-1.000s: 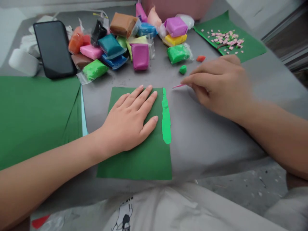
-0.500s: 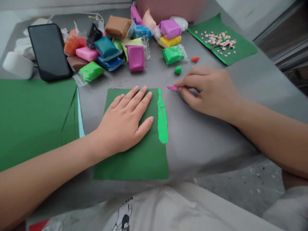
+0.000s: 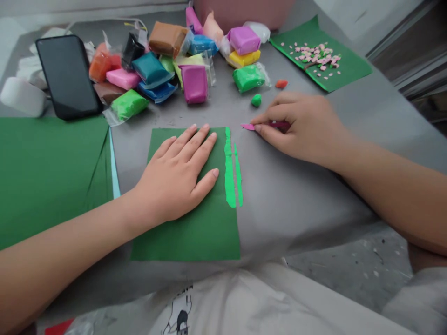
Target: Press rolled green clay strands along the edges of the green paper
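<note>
My left hand lies flat with spread fingers on a dark green sheet of paper. Along the sheet's right edge sticks a flattened strip of bright green clay. A narrower sliver of the same clay lies on the table just right of it, with a thin gap between them. My right hand pinches a pink clay knife, its blade pointing left, to the right of the sheet's top corner. Beyond the blade sits a small green lump of clay.
Several bagged clay blocks are heaped at the back, beside a black phone. An orange clay bit lies near a green card with a pink blossom tree. More green paper covers the left side.
The clay sliver now stands apart from the strip on the sheet, the gap wider than before. My left hand and the sheet have shifted slightly left in view. The knife stays in my right hand.
</note>
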### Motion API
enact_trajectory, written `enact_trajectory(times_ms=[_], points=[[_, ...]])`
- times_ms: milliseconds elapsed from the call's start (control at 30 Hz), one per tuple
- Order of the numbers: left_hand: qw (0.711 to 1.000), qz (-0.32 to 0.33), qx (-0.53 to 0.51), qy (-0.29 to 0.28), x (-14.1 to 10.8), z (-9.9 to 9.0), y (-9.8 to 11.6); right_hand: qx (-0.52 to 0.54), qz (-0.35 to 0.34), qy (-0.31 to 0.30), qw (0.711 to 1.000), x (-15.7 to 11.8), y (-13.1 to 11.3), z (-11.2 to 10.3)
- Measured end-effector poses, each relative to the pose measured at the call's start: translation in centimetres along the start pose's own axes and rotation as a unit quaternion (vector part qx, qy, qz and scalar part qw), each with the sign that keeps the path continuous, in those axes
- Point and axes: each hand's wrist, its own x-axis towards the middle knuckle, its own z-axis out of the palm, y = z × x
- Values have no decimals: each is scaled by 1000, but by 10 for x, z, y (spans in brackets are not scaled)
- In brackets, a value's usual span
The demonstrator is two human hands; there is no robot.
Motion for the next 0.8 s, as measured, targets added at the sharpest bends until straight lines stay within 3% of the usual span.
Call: enact_trajectory(times_ms=[267,800], points=[[1000,4,-5,4,-1,0,-2,62,-32,27,997,1,12,2],[999,-17,16,-26,2,-2,3,101,49,-19,994,3,-10,-3]])
